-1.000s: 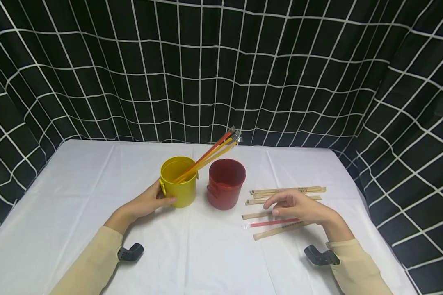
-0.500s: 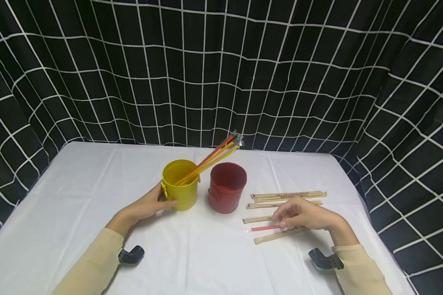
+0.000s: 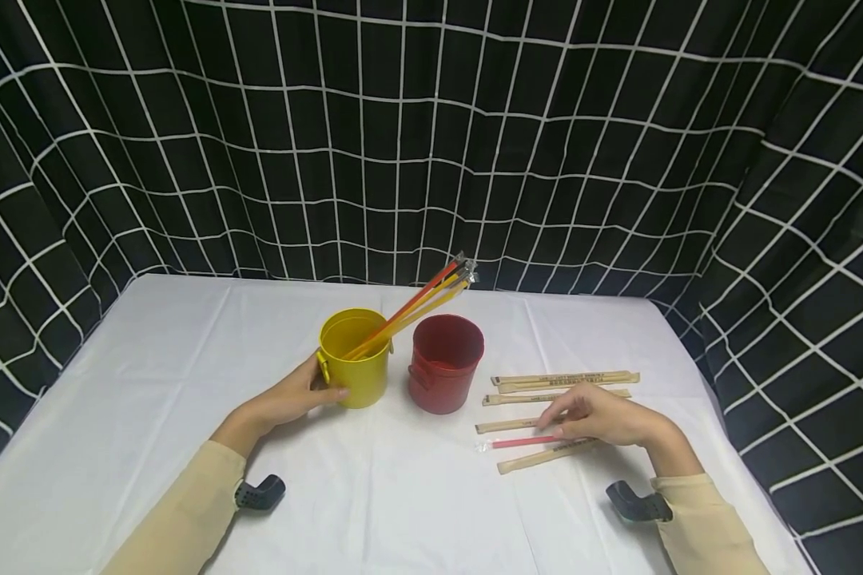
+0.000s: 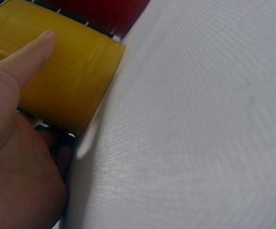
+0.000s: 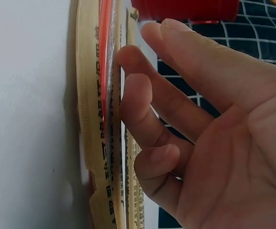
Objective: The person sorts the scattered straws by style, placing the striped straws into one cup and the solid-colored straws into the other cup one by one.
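Observation:
In the head view my left hand (image 3: pixel 284 401) holds a small yellow bucket (image 3: pixel 365 385) at its left side. The left wrist view has the thumb laid along the yellow wall (image 4: pixel 71 71), other fingers partly hidden behind. Several orange, red and yellow straws (image 3: pixel 417 310) in clear wrappers lean rightward out of this bucket. My right hand (image 3: pixel 607 415) hovers over the straws on the table, fingers loosely bent. Its thumb and fingertips are by a clear-wrapped red straw (image 3: pixel 521 442); the right wrist view shows the red straw (image 5: pixel 106 52) beside the fingers, with no pinch visible.
A red bucket (image 3: pixel 442 390) stands just right of the yellow one. Several paper-wrapped straws (image 3: pixel 546 458) lie on the white tablecloth (image 3: pixel 403 511) at the right. Behind the table hangs a black curtain (image 3: pixel 431 136) with a white grid.
My right hand has come down a little toward the red straw, its fingers drawing closer together. The left hand keeps its hold on the yellow bucket. The head view has shifted slightly.

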The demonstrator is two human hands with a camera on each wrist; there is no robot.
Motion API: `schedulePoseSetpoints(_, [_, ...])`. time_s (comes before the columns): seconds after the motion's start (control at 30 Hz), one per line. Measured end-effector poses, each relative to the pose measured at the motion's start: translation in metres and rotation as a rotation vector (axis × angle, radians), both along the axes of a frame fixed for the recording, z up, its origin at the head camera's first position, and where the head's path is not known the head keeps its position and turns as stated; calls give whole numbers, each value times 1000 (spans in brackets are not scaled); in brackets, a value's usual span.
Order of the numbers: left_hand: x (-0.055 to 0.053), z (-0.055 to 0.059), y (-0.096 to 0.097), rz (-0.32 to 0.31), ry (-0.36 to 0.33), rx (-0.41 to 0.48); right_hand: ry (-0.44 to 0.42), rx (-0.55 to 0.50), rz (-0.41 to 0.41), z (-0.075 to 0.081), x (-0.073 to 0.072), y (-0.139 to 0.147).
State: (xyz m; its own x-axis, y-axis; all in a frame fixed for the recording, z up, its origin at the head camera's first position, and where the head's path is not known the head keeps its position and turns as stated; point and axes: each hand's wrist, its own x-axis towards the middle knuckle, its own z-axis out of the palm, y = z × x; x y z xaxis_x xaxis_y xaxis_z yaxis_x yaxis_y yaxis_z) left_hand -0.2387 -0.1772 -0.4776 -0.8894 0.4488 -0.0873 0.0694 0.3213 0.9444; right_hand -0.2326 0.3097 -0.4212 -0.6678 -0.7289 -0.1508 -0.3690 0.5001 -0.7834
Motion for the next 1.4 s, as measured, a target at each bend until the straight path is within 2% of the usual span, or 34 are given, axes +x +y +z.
schedulePoseSetpoints(0.2, [0, -1, 0, -3, 7, 2, 7, 12, -14, -3, -1, 0])
schedulePoseSetpoints(0.4, [0, 1, 0, -2, 4, -7, 61, 42, -40, -1, 3, -7])
schedulePoseSetpoints(0.6, [1, 3, 1, 1, 7, -7, 51, 85, -98, 0, 6, -16])
schedulePoseSetpoints(0.9, [1, 3, 1, 4, -1, -13, 93, 170, -178, -9, 7, -21])
schedulePoseSetpoints(1.0, [2, 3, 1, 6, -6, -16, 92, 135, -176, -7, 7, -21])
schedulePoseSetpoints(1.17, [1, 3, 0, 5, -9, -14, 152, 53, -177, 3, 9, -20])
schedulePoseSetpoints(1.4, [1, 2, 0, 7, -14, -16, 204, 29, -241, 21, 13, -19])
